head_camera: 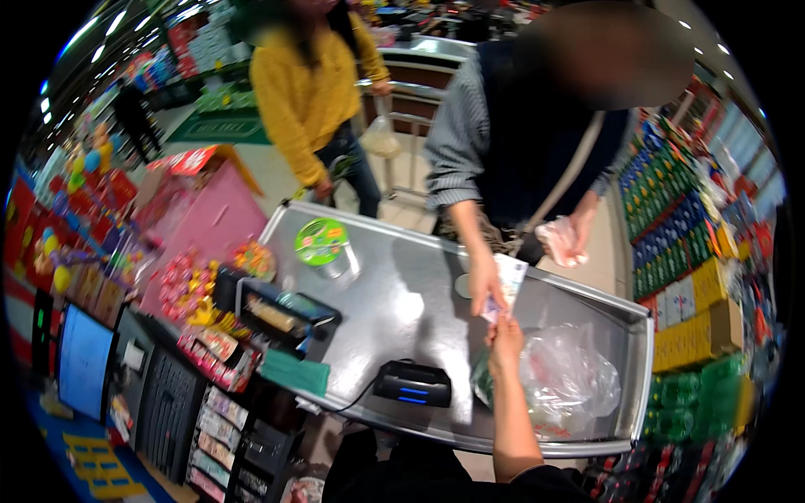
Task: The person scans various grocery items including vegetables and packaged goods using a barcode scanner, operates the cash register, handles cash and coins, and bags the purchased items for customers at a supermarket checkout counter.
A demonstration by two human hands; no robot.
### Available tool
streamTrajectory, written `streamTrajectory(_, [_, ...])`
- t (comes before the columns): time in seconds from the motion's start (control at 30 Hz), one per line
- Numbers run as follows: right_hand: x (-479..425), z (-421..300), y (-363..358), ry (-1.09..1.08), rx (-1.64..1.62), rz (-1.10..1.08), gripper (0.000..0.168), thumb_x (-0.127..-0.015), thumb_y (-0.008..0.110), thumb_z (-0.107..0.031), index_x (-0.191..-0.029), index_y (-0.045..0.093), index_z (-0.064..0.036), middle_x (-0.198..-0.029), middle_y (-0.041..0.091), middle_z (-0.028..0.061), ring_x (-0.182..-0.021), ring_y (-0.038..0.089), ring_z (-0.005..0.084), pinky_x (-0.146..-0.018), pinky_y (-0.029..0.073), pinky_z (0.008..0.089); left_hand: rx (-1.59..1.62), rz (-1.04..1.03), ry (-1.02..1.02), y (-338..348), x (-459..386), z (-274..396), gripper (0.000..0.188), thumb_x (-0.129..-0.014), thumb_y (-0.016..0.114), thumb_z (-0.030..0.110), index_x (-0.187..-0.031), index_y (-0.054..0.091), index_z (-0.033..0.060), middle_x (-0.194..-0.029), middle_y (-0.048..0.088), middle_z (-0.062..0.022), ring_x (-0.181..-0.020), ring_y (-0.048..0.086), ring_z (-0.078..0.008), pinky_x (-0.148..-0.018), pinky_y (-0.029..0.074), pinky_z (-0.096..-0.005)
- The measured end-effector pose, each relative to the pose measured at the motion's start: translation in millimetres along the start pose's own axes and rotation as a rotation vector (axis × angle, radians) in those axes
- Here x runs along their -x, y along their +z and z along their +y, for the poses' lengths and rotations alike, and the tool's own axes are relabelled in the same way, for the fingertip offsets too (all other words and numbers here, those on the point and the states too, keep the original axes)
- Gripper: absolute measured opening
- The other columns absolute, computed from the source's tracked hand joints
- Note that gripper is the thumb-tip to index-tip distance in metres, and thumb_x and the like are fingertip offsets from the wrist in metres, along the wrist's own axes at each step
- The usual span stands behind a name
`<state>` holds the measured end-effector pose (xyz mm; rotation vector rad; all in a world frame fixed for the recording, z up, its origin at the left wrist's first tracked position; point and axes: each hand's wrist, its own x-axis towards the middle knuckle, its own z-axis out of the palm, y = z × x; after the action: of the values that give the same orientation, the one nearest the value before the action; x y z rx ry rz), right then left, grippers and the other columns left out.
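My right hand (505, 342) reaches across a metal checkout counter (383, 314), its fingertips closed on the near end of some paper banknotes (512, 276). A customer's hand (483, 276) grips the same notes from the far side, so both hands are on them. Beneath and beside my right forearm lies a clear plastic bag (572, 371) with goods inside, partly covered by the arm. To the left of that arm stands a black device with blue lights (412, 383). My left hand is out of view.
A tub with a green lid (321, 241) stands at the counter's far left. Left of me are an open cash drawer (217, 440), a keyboard (170, 415), a monitor (87, 361) and a folded green cloth (295, 372). Another person in a yellow sweater (308, 100) stands beyond the counter.
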<state>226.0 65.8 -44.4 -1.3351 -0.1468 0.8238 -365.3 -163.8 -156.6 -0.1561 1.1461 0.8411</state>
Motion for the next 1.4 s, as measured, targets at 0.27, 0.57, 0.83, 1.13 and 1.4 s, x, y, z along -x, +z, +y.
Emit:
streamTrajectory(0.27, [52, 5, -4, -0.263, -0.01, 0.069, 0.028, -0.093, 0.044, -0.023, -0.109, 0.053, -0.002, -0.072, 0.045, -0.0031, -0.059, 0.04, 0.0045, -0.05, 0.033, 0.0175, 0.381, 0.191, 0.095, 49, 28, 16, 0.017, -0.084, 0.051, 0.006, -0.096, 0.056, -0.0063, -0.105, 0.061, -0.0173, -0.112, 0.052, -0.0356, -0.096, 0.042, -0.0466])
streamTrajectory(0.57, [350, 157, 183, 0.152, 0.609, -1.97, 0.027, -0.093, 0.047, -0.011, -0.116, 0.053, 0.001, -0.105, 0.063, 0.0139, -0.099, 0.061, 0.0222, -0.085, 0.047, 0.0317, 0.809, -0.023, 0.116, 26, 56, 10, 0.032, -0.079, 0.045, -0.001, -0.109, 0.047, -0.0136, -0.121, 0.049, -0.0272, -0.119, 0.045, -0.0378, -0.102, 0.036, -0.0488])
streamTrajectory(0.83, [366, 190, 219, -0.294, 0.79, -1.61, 0.029, -0.091, 0.049, -0.014, -0.117, 0.052, -0.001, -0.115, 0.058, 0.0151, -0.102, 0.058, 0.024, -0.087, 0.044, 0.0309, 0.958, -0.188, 0.023, 25, 68, 30, 0.054, -0.078, 0.036, -0.006, -0.126, 0.016, -0.0231, -0.137, 0.026, -0.0327, -0.131, 0.027, -0.0368, -0.11, 0.025, -0.0447])
streamTrajectory(1.13, [312, 134, 159, -0.579, 1.225, -1.127, 0.027, -0.09, 0.05, -0.013, -0.115, 0.051, -0.002, -0.087, 0.064, 0.0175, -0.082, 0.063, 0.0334, -0.071, 0.049, 0.0373, 0.875, -0.319, 0.12, -2, 29, 131, 0.032, -0.078, 0.038, -0.008, -0.11, 0.038, -0.0149, -0.13, 0.041, -0.0256, -0.128, 0.036, -0.0337, -0.105, 0.034, -0.0456])
streamTrajectory(1.4, [320, 116, 97, -0.462, 1.397, -1.125, 0.032, -0.087, 0.054, -0.023, -0.117, 0.052, -0.012, -0.095, 0.065, 0.0145, -0.079, 0.062, 0.0335, -0.068, 0.05, 0.0419, 0.527, -0.169, 0.462, 10, -33, 225, 0.018, -0.076, 0.05, -0.006, -0.087, 0.061, 0.0024, -0.11, 0.061, -0.0105, -0.114, 0.051, -0.0274, -0.099, 0.038, -0.0431])
